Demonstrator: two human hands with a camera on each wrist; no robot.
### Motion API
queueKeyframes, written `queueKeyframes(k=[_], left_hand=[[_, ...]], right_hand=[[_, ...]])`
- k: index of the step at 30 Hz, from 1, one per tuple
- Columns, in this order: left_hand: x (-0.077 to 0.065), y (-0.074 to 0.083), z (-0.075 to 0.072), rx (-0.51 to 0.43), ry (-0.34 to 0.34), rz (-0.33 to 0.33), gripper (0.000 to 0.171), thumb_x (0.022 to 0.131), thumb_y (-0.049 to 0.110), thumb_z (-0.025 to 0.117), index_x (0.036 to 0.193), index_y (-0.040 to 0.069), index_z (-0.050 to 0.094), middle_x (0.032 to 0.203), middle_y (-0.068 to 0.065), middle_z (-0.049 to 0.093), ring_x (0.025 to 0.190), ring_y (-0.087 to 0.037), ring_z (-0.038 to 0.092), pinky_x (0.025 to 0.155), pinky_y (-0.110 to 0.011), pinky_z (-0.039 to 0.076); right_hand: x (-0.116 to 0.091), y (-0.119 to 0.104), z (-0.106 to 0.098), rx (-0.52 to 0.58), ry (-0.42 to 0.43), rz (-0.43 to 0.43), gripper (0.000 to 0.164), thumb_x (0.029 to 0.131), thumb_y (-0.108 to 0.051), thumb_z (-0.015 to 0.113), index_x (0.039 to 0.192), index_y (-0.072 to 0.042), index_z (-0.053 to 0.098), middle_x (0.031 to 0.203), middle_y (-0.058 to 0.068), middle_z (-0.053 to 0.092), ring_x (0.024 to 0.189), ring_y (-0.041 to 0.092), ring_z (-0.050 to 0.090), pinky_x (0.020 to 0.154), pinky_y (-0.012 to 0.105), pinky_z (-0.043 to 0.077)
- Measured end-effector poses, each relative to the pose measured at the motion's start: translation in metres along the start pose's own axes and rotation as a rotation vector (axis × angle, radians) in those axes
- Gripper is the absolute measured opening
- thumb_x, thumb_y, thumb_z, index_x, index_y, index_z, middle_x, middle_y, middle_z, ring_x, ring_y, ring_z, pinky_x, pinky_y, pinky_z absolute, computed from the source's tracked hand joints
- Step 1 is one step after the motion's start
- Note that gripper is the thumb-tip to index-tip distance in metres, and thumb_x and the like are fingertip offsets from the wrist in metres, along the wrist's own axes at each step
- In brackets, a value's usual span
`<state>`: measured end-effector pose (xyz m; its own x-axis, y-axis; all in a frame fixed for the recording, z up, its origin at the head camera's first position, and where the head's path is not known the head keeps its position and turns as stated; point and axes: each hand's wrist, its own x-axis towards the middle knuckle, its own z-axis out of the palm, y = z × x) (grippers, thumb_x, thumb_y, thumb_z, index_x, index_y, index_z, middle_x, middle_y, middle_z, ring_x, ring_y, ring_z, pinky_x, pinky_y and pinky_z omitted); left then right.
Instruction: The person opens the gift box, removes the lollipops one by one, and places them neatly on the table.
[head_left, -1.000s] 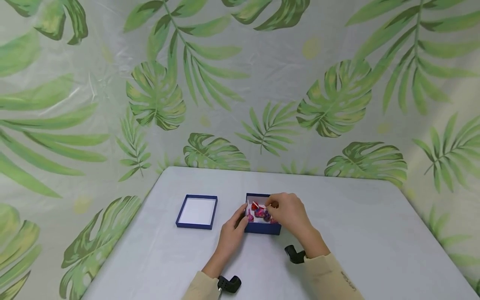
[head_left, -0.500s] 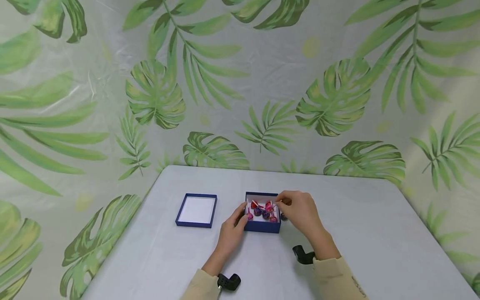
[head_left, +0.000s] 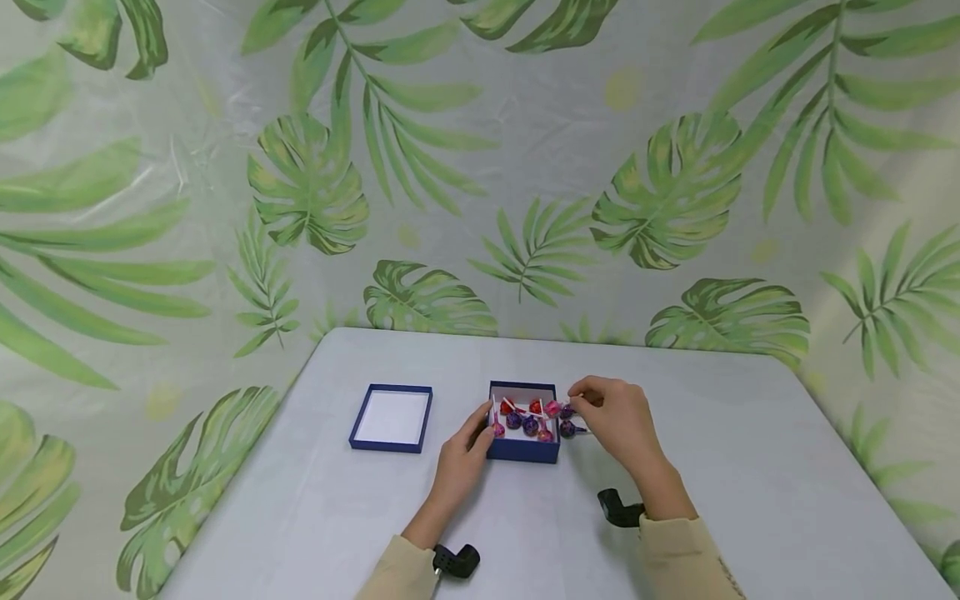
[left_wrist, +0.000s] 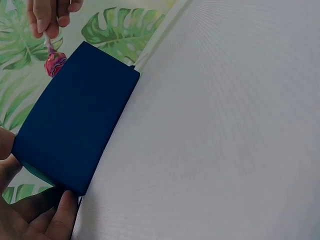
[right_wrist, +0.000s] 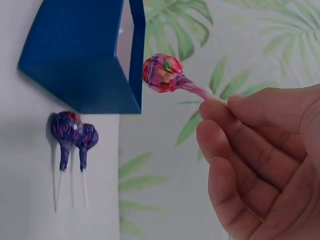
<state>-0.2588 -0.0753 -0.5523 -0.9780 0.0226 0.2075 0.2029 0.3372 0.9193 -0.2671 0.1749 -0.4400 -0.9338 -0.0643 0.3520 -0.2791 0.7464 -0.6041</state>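
A blue box with a white inside stands uncovered on the table, several wrapped lollipops lying in it. My left hand grips the box at its left side, thumb near the front corner; in the left wrist view its fingers touch the box low down by the table. Between thumb and index finger my right hand pinches the stick of a pink lollipop, its head raised by the box's right rim. Two purple lollipops lie on the table just right of the box.
A blue-rimmed box lid, white inside facing up, lies to the left of the box. The white table reaches back to a leaf-patterned curtain. Black wrist cameras are strapped to both forearms.
My right hand has moved right, carrying the pink lollipop from above the box's inside to its right rim. The purple lollipops beside the box have come into view. My left hand stays put.
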Motion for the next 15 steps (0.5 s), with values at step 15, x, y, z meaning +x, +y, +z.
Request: queueKeyframes(k=[15], left_hand=[[0.001,0.000,0.000,-0.014,-0.004,0.008,0.046,0.105,0.036,0.053,0.150,0.033,0.049,0.150,0.001,0.050,0.140,-0.022,0.043,0.114,-0.044,0.036]], right_hand=[[-0.009,0.022,-0.016,-0.005,0.003,0.108,0.008,0.093,-0.019,0.070,0.097,-0.018,0.077,0.086,-0.002,0.075,0.083,0.021,0.068,0.066,0.038,0.053]])
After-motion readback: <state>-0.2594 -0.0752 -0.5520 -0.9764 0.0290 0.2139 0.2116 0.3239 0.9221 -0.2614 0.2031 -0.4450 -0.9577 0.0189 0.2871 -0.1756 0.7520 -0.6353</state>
